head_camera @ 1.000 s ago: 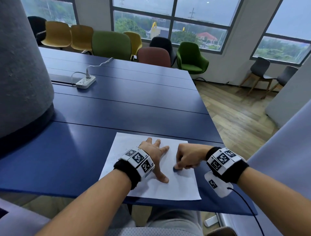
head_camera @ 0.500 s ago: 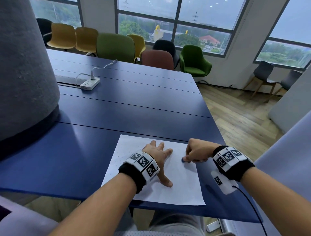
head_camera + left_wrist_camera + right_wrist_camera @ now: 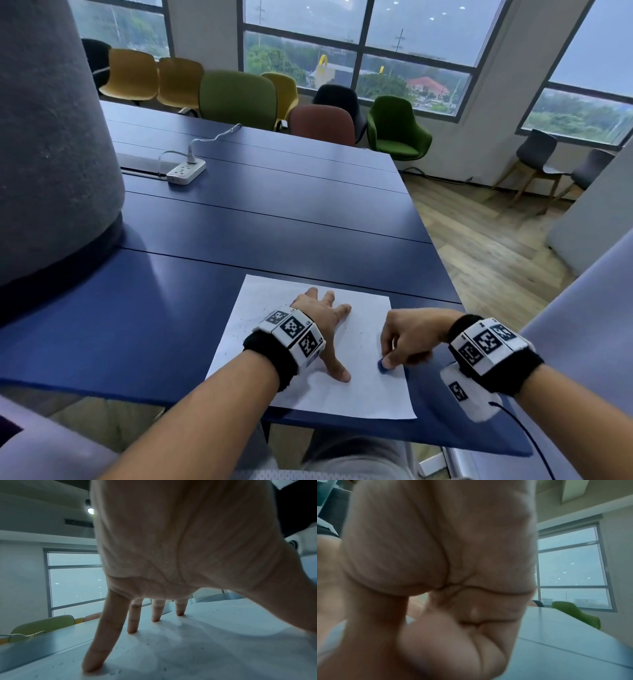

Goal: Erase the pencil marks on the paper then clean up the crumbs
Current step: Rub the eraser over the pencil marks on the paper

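Note:
A white sheet of paper (image 3: 359, 394) lies at the near edge of the blue table (image 3: 274, 222). My left hand (image 3: 322, 318) presses flat on the sheet with its fingers spread; the left wrist view shows the fingertips (image 3: 92, 666) down on the paper (image 3: 205, 649). My right hand (image 3: 407, 339) is curled and pinches a small blue eraser (image 3: 383, 365) against the paper near its right edge. Dark crumbs (image 3: 239, 329) speckle the paper's left part, and crumbs (image 3: 147, 644) also show in the left wrist view. The right wrist view shows only my curled right hand (image 3: 436, 601), with the eraser hidden.
A white power strip (image 3: 186, 170) with its cable lies far back on the table. A big grey padded column (image 3: 51, 137) stands at the left. Chairs (image 3: 236, 96) line the table's far side. The table's right edge drops to wooden floor (image 3: 496, 246).
My right hand with the eraser has slid back toward me along the paper's right side, after being farther up half a second ago. The left hand stays pressed on the sheet.

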